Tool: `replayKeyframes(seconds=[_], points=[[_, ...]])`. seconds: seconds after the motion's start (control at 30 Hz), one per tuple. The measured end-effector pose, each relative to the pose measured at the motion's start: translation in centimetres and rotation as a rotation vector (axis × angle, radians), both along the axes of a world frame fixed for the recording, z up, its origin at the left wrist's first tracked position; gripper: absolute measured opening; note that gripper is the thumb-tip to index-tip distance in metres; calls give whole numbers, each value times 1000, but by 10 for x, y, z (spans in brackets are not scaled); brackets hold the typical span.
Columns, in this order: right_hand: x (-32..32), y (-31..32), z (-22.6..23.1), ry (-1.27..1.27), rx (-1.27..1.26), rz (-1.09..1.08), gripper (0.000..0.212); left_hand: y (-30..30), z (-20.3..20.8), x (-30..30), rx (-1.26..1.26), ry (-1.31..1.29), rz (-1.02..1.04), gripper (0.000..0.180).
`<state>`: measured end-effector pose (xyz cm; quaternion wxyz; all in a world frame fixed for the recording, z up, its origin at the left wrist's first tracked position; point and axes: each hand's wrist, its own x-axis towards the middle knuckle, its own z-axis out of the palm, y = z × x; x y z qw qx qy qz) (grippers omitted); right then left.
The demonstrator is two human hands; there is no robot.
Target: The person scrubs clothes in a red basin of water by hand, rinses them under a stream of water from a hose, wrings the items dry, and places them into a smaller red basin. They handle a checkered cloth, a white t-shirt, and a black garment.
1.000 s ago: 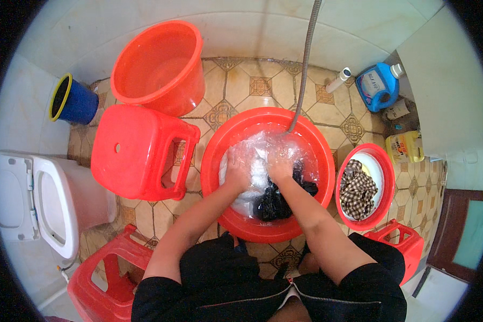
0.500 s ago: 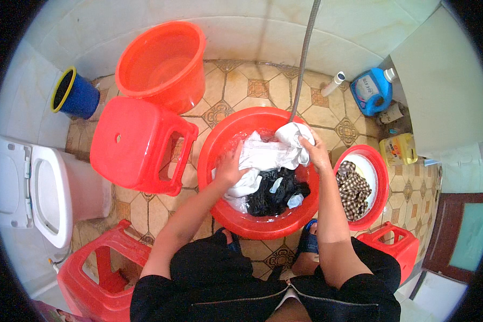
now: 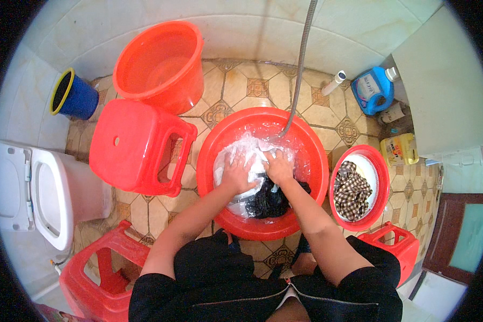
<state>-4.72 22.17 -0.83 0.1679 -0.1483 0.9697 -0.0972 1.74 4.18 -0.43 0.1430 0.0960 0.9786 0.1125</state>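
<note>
Between my feet stands a wide red basin [image 3: 315,145] with water and wet laundry in it. My left hand [image 3: 238,174] lies flat with fingers spread on the white cloth [image 3: 247,145], pressing it down in the water. Beside it, my right hand [image 3: 278,167] rests on the right part of the same cloth, its fingers outstretched. A bunched black cloth [image 3: 267,201] lies in the near part of the basin, under and beside my right wrist. The end of a grey hose [image 3: 300,70] hangs into the basin's far side, where the water is stirred up.
To the right, a smaller red basin [image 3: 382,198] holds a checked cloth [image 3: 352,192]. Red stools [image 3: 123,145] stand left, lower left and lower right. A large orange-red tub [image 3: 161,70], a blue bin [image 3: 80,96], a toilet [image 3: 53,198] and a blue detergent jug [image 3: 371,91] stand around.
My right hand has let go of the lifted cloth end and moved left and down onto the cloth. The white cloth now lies lower in the water, and the hose end shows.
</note>
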Motion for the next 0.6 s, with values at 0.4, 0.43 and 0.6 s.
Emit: replayKeyframes(seconds=[0.4,0.43,0.6], points=[[-31,33,-1,-147,-506,-107,35,-25,3,-13,344,9,-18,106],[-28,31,15,-140,-605,-197,32,-26,6,-6,379,41,13,109],[-23,2,154,-510,-1440,-552,31,-17,27,3,480,154,100,133]])
